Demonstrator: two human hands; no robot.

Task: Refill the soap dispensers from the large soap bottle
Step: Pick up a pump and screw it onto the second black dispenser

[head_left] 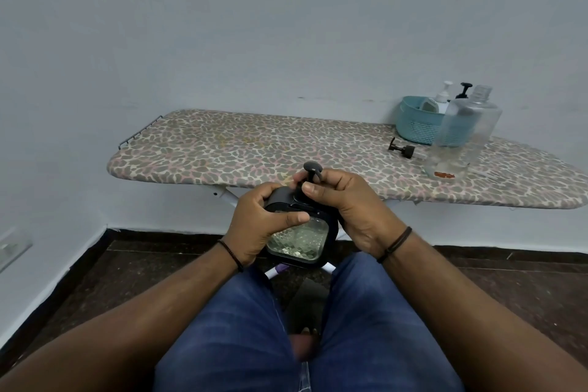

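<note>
Your ironing board (254, 149), covered in a leopard-spot print, stretches across the scene against the pale wall and serves as the tabletop. Your two forearms reach forward over your blue-jeaned knees, just near of its front edge.

At the board's far right stands the large soap bottle (467, 124), clear, uncapped and looking nearly empty. Right behind it sits a teal basket (413, 124) holding a white pump bottle (443, 95) and a black-topped pump (464, 90). A loose black pump head (401, 148) lies on its side on the print, just left of the large bottle.

You hold the soap dispenser (299, 232), a black square body with a clear patterned panel, tipped in the air between your knees, off the board. Your left hand (264, 226) wraps round its body, thumb lying across the panel. Your right hand (346, 204) grips the black collar at its top, fingers curled about the stem under the pump knob (313, 166).

A small red-brown label near the large bottle's base is too blurred to read.
</note>
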